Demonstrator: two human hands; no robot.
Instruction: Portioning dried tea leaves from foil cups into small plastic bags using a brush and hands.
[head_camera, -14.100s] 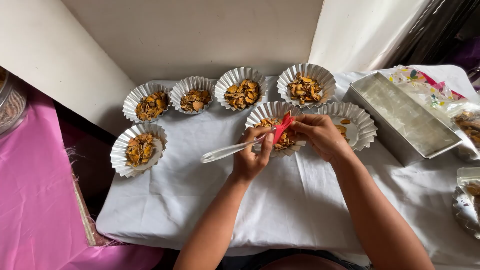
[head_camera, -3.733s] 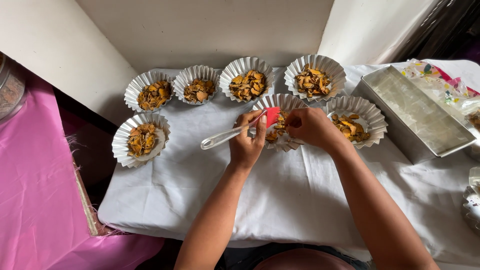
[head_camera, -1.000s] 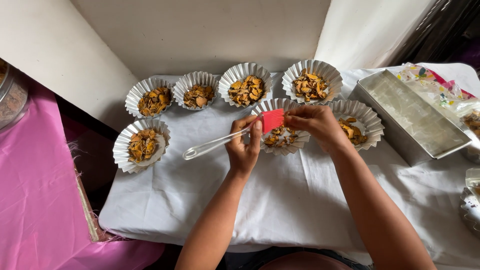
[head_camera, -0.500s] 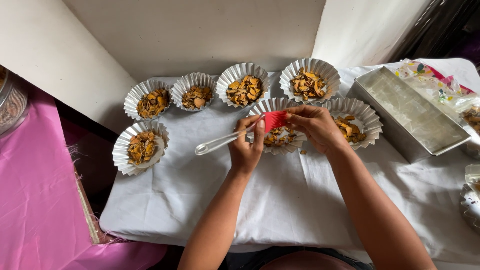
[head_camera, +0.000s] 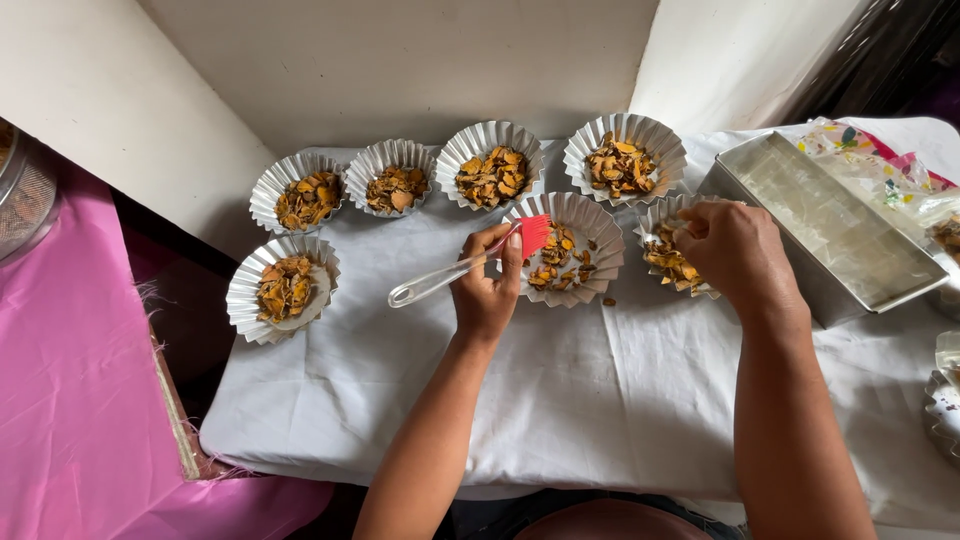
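Now left hand (head_camera: 487, 290) closed around clear brush (head_camera: 470, 265), red bristles low over middle foil cup (head_camera: 567, 248) to reach the chips; right hand (head_camera: 735, 250) pinching right cup (head_camera: 668, 255) rim, steadying it on desk (head_camera: 600, 390).

Crinkled clear plastic package (head_camera: 868, 165) with multicoloured print, far right on table, behind metal tray (head_camera: 838, 225). No labels, signs, screens.

White-clothed table (head_camera: 560, 400) — seven fluted foil cups (head_camera: 492, 176), metal loaf tin (head_camera: 835, 225).
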